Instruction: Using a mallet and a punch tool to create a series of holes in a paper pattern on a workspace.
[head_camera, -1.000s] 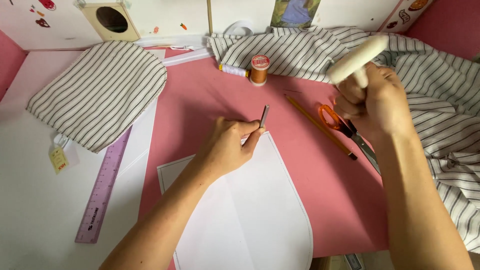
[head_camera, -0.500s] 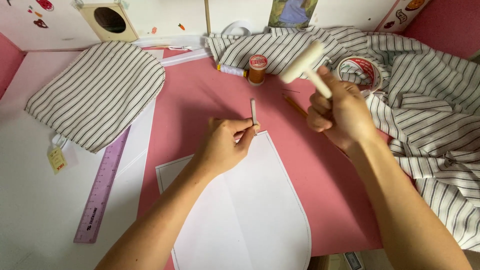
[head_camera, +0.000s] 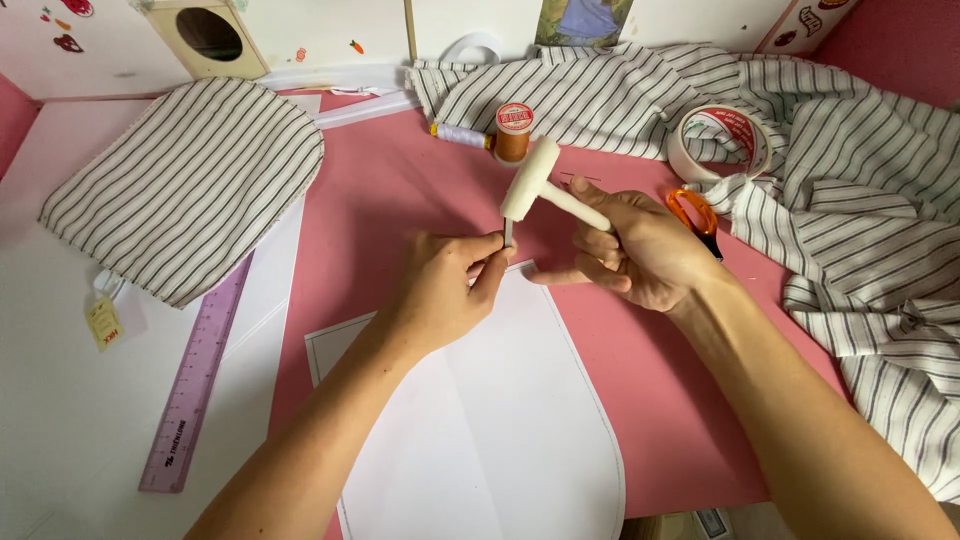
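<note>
Your left hand (head_camera: 445, 290) pinches a thin metal punch (head_camera: 508, 233) upright at the top edge of the white paper pattern (head_camera: 490, 420), grip closed tight so its tip stays put. Your right hand (head_camera: 640, 250), at three o'clock from it, has its grip wrapped round the handle of one small white mallet (head_camera: 530, 180), its head just above the punch, as if poised to strike. Outward: two thread spools (head_camera: 513, 132) at twelve, one tape roll (head_camera: 722, 142) and orange scissors (head_camera: 693, 213) toward two, one purple ruler (head_camera: 195, 385) at eight on the pink table (head_camera: 400, 200).

Two thread spools (head_camera: 513, 131), one mallet (head_camera: 530, 180), one ruler (head_camera: 200, 375), one tape roll (head_camera: 722, 143).
</note>
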